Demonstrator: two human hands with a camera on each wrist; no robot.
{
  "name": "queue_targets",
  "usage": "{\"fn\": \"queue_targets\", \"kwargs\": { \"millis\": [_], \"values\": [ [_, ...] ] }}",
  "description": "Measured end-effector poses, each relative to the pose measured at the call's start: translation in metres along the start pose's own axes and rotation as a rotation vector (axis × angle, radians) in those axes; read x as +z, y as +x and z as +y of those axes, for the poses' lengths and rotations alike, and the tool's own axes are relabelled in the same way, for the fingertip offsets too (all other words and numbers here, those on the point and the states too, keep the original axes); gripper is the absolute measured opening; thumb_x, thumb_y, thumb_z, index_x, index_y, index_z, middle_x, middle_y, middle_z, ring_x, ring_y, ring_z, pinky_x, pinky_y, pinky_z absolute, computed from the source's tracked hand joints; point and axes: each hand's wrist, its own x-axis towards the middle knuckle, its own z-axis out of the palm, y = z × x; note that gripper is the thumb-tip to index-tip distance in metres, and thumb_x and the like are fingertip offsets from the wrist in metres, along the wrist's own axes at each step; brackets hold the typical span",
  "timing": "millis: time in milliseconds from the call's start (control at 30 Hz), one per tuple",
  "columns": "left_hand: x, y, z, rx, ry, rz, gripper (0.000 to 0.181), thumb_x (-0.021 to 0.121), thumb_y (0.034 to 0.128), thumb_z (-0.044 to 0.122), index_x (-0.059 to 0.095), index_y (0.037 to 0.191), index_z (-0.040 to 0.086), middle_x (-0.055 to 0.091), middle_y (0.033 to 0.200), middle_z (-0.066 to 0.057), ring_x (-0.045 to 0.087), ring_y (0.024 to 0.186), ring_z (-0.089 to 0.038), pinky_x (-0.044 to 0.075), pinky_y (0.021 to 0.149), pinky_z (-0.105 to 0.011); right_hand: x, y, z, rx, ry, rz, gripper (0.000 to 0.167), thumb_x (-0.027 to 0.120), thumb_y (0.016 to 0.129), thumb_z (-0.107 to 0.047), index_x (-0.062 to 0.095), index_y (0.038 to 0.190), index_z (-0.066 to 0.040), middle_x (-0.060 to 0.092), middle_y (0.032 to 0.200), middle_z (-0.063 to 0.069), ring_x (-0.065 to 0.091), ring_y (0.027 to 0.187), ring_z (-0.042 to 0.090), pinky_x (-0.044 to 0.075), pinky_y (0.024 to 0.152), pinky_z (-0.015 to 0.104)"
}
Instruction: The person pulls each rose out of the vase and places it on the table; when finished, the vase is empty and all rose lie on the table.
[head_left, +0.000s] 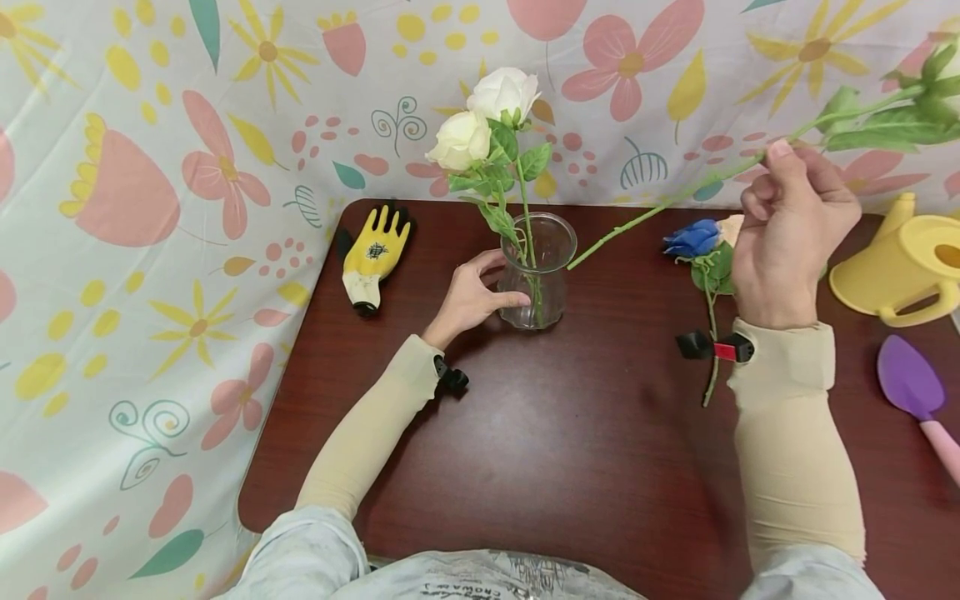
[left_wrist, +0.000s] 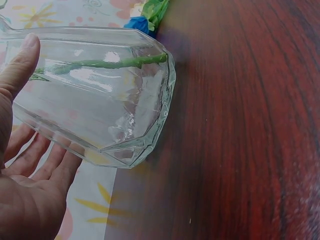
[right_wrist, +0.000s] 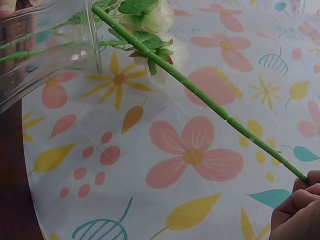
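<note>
A clear glass vase [head_left: 534, 292] stands on the table holding two white roses [head_left: 504, 94], whose green stems reach down inside. My left hand [head_left: 476, 296] grips the vase from its left side, thumb across the front; the left wrist view shows the thumb and fingers around the glass [left_wrist: 85, 100]. My right hand [head_left: 795, 225] pinches a long green stem [head_left: 645, 218] between thumb and fingers, its leafy end off to the upper right and the flower head cut off by the frame. The stem's lower tip is beside the vase rim, outside it, in the head view.
A blue rose [head_left: 692, 239] and a pale flower [head_left: 730, 228] lie near the right forearm. Farther right are a yellow watering can [head_left: 896, 267] and a purple trowel [head_left: 910, 377]. A yellow glove [head_left: 375, 254] lies at left; patterned cloth [head_left: 225, 175] hangs behind.
</note>
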Motion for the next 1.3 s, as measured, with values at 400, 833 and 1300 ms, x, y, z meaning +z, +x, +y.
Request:
{"fn": "queue_targets", "kwargs": {
  "millis": [400,833,1300],
  "values": [
    [0.000,0.000,-0.002,-0.011,0.017,-0.002,0.076,0.097,0.0829,0.012,0.063,0.150,0.005,0.068,0.147,-0.017,0.066,0.141,-0.035,0.058,0.120,-0.040,-0.015,0.003,0.000,-0.008,-0.050,-0.017,0.021,0.068,0.090,0.027,0.061,0.073,0.017,0.049,0.057,0.011,0.036,0.045,0.015,0.014,0.049,0.016],
    [-0.001,0.000,0.000,-0.011,0.017,-0.003,0.076,0.097,0.0829,0.012,0.063,0.150,0.006,0.068,0.147,-0.016,0.065,0.142,-0.033,0.058,0.120,-0.038,-0.041,0.007,0.002,0.037,-0.202,-0.055,0.012,0.076,0.085,0.025,0.069,0.077,0.020,0.056,0.056,0.010,0.041,0.043,0.014,0.021,0.045,0.019],
    [0.000,0.000,0.000,-0.002,0.008,0.007,0.075,0.098,0.0819,0.010,0.064,0.149,0.004,0.069,0.146,-0.018,0.066,0.140,-0.034,0.058,0.120,-0.042,-0.059,0.010,0.008,0.095,-0.356,-0.119,0.010,0.085,0.081,0.019,0.075,0.080,0.017,0.070,0.066,0.010,0.049,0.045,0.014,0.042,0.044,0.020]
  ]
}}
